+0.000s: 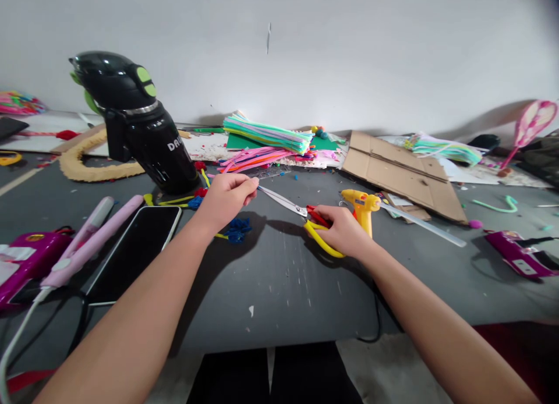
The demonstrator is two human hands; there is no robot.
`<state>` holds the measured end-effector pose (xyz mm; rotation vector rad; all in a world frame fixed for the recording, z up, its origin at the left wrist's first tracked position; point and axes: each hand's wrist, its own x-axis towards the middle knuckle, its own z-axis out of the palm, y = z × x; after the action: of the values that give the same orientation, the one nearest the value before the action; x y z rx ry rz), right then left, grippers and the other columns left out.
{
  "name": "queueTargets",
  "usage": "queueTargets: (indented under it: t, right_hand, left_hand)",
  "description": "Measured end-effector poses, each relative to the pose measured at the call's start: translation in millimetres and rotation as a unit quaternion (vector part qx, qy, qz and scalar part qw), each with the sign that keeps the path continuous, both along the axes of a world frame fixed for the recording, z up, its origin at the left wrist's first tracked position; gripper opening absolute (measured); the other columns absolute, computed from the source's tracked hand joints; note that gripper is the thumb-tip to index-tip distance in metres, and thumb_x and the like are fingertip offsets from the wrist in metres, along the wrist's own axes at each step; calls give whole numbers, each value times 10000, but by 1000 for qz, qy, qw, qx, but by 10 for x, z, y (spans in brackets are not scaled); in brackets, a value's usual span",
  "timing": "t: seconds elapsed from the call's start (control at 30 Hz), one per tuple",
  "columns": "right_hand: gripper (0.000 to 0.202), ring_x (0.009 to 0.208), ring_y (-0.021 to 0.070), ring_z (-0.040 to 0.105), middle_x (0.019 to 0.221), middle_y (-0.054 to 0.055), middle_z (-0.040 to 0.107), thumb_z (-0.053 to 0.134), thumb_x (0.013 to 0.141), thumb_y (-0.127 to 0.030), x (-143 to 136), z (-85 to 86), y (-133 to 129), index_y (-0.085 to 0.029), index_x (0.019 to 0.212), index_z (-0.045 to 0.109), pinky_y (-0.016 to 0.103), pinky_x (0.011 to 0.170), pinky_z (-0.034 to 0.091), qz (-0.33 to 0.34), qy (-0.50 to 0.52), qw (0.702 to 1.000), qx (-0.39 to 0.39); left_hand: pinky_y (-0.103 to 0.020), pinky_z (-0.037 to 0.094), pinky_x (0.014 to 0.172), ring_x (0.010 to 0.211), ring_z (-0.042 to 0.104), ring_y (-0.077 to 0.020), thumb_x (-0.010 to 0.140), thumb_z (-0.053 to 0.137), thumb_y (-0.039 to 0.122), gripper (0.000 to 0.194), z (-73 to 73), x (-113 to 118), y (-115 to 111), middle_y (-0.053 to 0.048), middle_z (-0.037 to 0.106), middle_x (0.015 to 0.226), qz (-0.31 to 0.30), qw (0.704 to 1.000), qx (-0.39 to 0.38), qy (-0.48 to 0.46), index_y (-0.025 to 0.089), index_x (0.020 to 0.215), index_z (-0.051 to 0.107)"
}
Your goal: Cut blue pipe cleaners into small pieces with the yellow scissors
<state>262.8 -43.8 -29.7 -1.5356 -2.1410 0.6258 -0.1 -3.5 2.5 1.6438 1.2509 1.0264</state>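
Note:
Scissors (282, 202) with red and yellow handles point to the left above the middle of the grey table. My right hand (340, 229) is wrapped round their handles. At the blade tips, my left hand (233, 197) is closed in a pinch; what lies between its fingertips is too small to make out. Dark blue curled pieces (238, 230) on a yellow stem lie below and beside my left hand. A yellow glue gun (364, 205) with a clear glue stick rests just behind my right hand.
At the left are a black bottle (161, 145), a phone (135, 252), a pink hair straightener (94, 241) and a purple box (32, 258). Pipe cleaner bundles (268, 133) and cardboard (402, 171) lie along the back. Another purple box (522, 254) sits at the right.

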Motion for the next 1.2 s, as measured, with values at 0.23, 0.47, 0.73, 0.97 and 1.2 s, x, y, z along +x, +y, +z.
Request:
queueTargets:
  t: [0.23,0.47,0.73,0.97,1.2]
  right_hand:
    - [233,601,105,293,609,-54,352,582,718,-235,-4,12,2,-207,645,362,273,564,222,-9,-6,1000,-1]
    - [217,608,110,322,613,-47,399,589,758,-279,11,-44,6,-203,657,413,268,562,244,-28,7,1000,2]
    - [263,612,113,322,624,-45,403,603,781,-338,18,-65,-10,-207,668,406,267,561,240,-12,23,1000,-14]
    - [286,609,109,302,622,-49,375,619,772,-342,2,-26,-9,-207,664,390,269,564,238,-6,18,1000,-6]
    - [290,606,110,308,615,-45,384,617,766,-350,13,-35,-1,-206,654,392,268,563,233,-9,24,1000,-13]
  left_hand:
    - [-271,266,500,486,383,-87,881,553,376,392,-15,-3,14,22,450,502,-1,1000,4,-2,163,555,507]
    - [-272,270,501,482,382,-88,883,551,364,393,-17,-4,13,23,451,496,0,1000,10,-5,167,547,495]
    - [-270,275,500,478,386,-91,879,554,372,388,-30,-8,32,23,448,494,3,1000,7,-15,168,552,502]
    - [-268,283,508,491,388,-94,868,562,367,385,-23,-10,22,14,453,506,-4,1000,10,-18,169,544,497]
    - [-256,285,482,481,409,-95,836,603,358,336,-23,-10,44,8,452,504,3,997,-28,-76,165,567,545]
